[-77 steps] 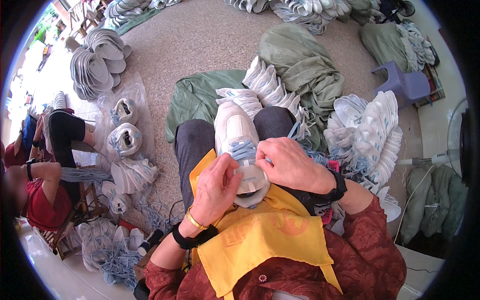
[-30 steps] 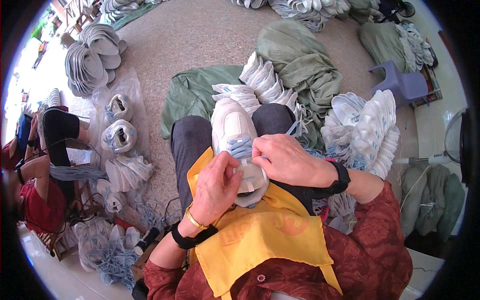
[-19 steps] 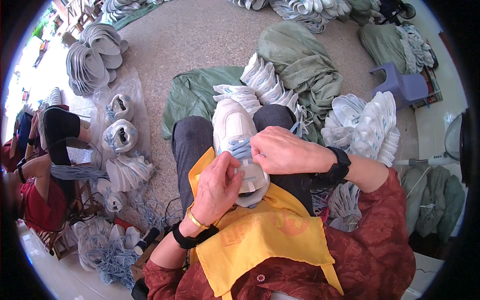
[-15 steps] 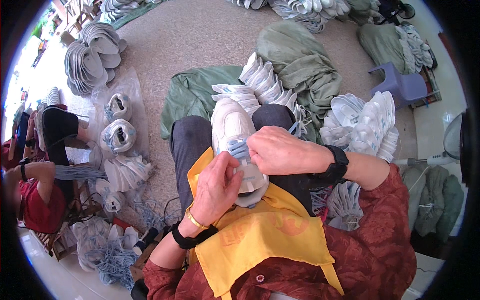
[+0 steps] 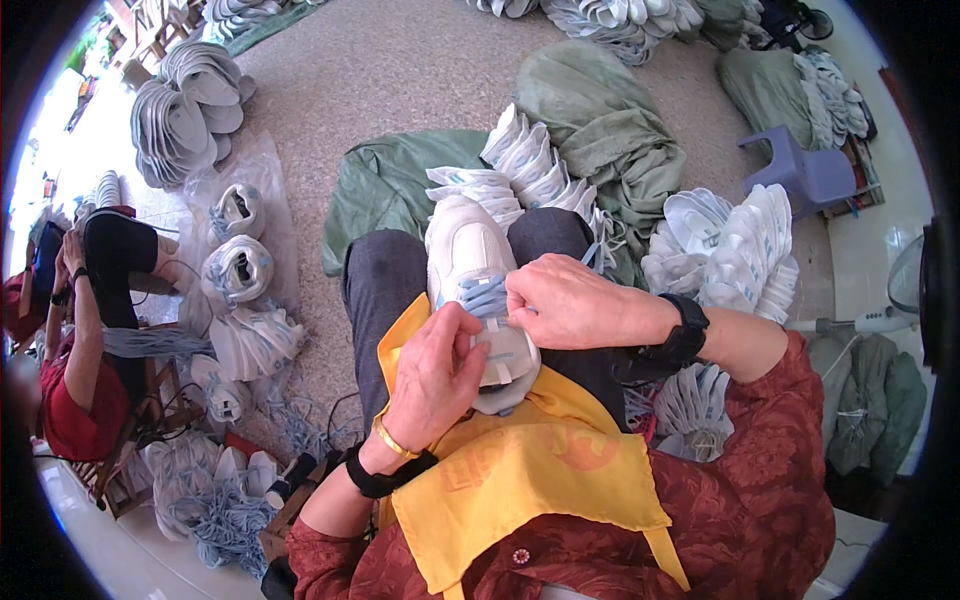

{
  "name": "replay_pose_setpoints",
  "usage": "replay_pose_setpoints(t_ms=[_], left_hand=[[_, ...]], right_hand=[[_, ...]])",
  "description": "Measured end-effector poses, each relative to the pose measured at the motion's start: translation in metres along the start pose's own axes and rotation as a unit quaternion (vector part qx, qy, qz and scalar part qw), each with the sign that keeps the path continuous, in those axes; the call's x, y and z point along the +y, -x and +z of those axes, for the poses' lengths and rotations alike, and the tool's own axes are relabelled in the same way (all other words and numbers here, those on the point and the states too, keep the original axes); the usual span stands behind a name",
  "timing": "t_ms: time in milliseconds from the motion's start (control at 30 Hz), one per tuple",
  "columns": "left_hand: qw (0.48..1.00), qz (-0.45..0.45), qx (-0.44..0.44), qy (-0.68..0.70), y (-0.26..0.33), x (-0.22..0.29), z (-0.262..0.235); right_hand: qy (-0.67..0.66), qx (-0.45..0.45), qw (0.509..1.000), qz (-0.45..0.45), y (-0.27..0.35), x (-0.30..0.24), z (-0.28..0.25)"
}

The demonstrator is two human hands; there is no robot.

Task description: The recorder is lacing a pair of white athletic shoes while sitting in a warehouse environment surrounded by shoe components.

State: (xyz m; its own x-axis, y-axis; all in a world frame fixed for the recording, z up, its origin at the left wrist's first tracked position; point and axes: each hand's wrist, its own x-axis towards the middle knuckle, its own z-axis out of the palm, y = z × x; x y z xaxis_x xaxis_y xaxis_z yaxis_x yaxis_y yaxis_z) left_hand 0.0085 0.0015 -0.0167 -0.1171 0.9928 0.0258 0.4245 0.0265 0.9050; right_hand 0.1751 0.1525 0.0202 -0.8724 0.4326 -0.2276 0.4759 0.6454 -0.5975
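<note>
Pale-blue lace (image 5: 487,296) pinched in my right hand (image 5: 572,303), left hand (image 5: 437,375) gripping the white sneaker (image 5: 470,262); even tension should matter.

A speckled grey-brown floor (image 5: 400,70) fills the upper part of the view. Green sacks lie on it: one flat (image 5: 385,185) ahead of the knees, one bunched (image 5: 600,120) further right. White shoe uppers with pale blue trim stand fanned in stacks (image 5: 530,160) between the sacks, with another stack (image 5: 735,250) to the right, near a purple plastic stool (image 5: 805,175). At upper left grey insoles are piled (image 5: 185,115). Beside them clear plastic bags (image 5: 240,270) hold more white shoes. Pale blue laces (image 5: 225,505) lie tangled at lower left. At the left edge sits another person in red (image 5: 75,400).
</note>
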Motion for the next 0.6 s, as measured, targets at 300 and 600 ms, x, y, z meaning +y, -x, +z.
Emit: replay_pose_setpoints(t_ms=[300,600], left_hand=[[1.0,0.01,0.025,0.008,0.001,-0.003,0.004],[0.999,0.024,0.028,0.015,0.002,-0.006,0.003]], right_hand=[[0.06,-0.055,0.997,0.006,-0.018,-0.007,0.003],[-0.012,0.078,0.994,-0.082,0.01,-0.004,0.01]])
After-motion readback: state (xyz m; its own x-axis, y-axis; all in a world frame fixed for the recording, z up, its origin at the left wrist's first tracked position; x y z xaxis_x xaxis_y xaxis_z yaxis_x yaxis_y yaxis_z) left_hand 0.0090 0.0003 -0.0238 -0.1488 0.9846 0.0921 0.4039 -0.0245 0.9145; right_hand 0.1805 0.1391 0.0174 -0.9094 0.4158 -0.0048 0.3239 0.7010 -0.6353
